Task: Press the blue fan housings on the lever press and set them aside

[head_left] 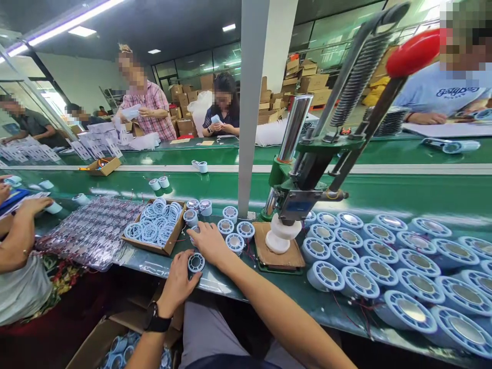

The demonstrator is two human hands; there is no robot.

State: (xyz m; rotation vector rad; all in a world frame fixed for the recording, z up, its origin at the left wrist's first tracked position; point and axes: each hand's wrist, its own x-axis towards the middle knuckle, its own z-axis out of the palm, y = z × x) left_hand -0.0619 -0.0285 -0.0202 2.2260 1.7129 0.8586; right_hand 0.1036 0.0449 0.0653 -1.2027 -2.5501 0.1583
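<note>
At the bench's front edge, my left hand (180, 281), with a dark watch on its wrist, is closed around a light-blue round housing (196, 262) with a slotted rim and a greyish centre. Just beyond it, my right hand (209, 247) reaches across with its fingers curled over another light-blue housing (194, 232), partly hidden by the hand. Several similar housings (234, 242) stand close to the right of that hand. Left of my hands, a cardboard box (169, 248) holds many light-blue rings (157, 218).
A green hand press (302, 205) with a red-knobbed lever (413, 54) and white pressing block (277, 242) stands right of my hands. Rows of housings (359, 279) fill the right side. Wired boards (90, 228) lie left. Below, a carton (92, 341) holds blue parts. Co-workers sit around.
</note>
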